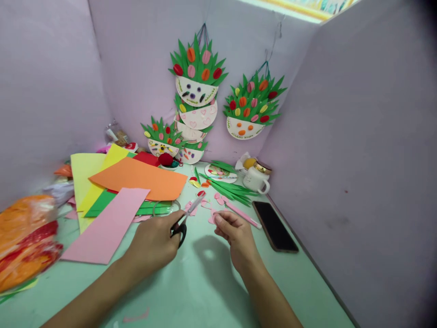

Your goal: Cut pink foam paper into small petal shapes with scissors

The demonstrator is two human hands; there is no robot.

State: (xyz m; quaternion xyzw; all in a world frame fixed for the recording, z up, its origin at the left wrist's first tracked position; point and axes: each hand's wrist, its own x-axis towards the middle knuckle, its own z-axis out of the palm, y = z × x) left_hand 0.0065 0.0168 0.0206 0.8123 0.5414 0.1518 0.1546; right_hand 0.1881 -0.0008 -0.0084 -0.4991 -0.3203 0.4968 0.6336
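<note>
My left hand (155, 239) is closed round the black handles of a pair of scissors (194, 207), whose blades point up and away to the right. Its fingers are partly hidden behind the hand. Thumb and fingers of my right hand (235, 232) are pinched together at a small pink paper piece (212, 218), just right of the blades. Between and beyond the hands lie pink paper scraps (191, 208) and small red, yellow and orange cut pieces (205, 184). A pink pen-like stick (244, 215) rests behind my right hand.
Left, coloured sheets overlap: pink (109, 232), orange (143, 177) and yellow, beside an orange-and-red plastic bag (27, 241). Right are a phone (276, 227) and a white mug (255, 179). Green paper leaves (234, 190) lie near the wall, under hanging paper-plate flower crafts (197, 91).
</note>
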